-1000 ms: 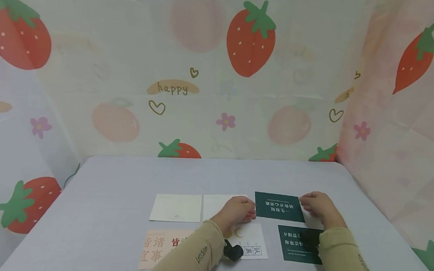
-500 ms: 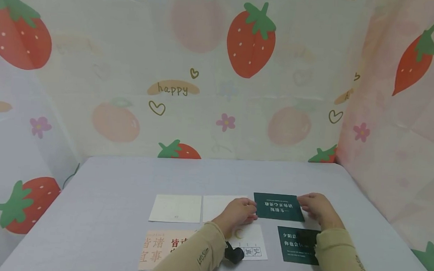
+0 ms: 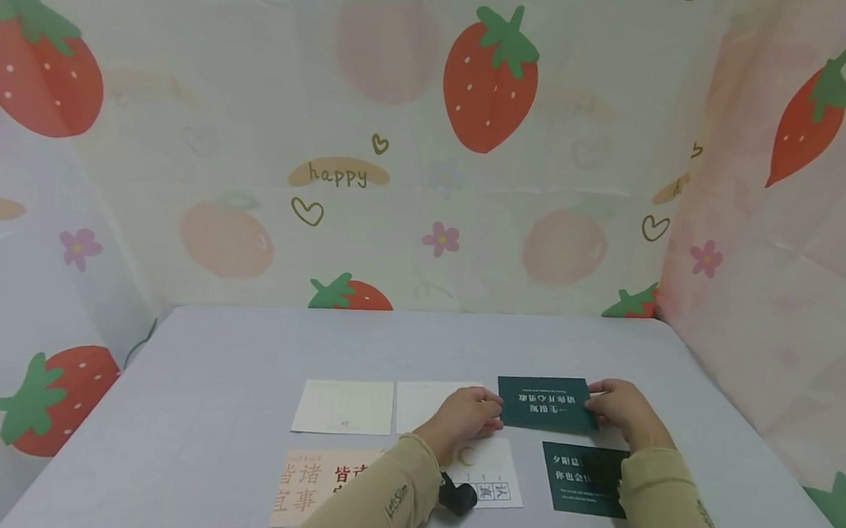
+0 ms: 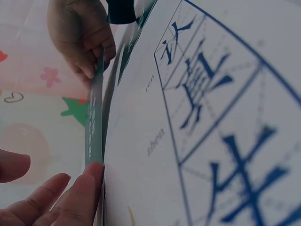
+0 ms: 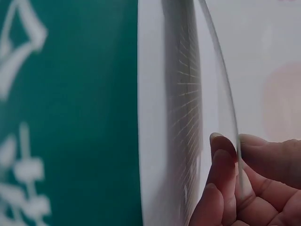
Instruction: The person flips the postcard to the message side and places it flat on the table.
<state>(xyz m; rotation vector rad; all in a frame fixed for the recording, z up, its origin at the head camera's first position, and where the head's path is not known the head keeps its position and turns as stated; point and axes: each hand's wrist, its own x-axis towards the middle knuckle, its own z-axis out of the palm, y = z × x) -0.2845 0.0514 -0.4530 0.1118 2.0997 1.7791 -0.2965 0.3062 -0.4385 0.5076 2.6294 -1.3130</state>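
Observation:
A dark green card [image 3: 548, 403] with white characters lies in the back row at the right. My right hand [image 3: 625, 409] pinches its right edge between thumb and fingers; in the right wrist view the card's pale underside [image 5: 218, 70] shows, bent and raised at that edge. At the opposite edge, my left hand [image 3: 463, 414] touches the card with its fingertips [image 4: 91, 176], the thumb [image 4: 14, 165] held apart. A second green card [image 3: 579, 479] lies in front, partly covered by the right sleeve.
Two whitish cards [image 3: 343, 407] [image 3: 415, 401] lie to the left in the back row. In front are a peach card [image 3: 298, 482] with red characters and a white card [image 3: 501, 467] with blue characters, both partly under the left sleeve. A printed strawberry curtain [image 3: 375, 91] surrounds the table [image 3: 188, 411].
The right hand's fingers have moved from beside the back green card's right edge to a pinch on it. The card has shifted only slightly; the left hand is nearly still.

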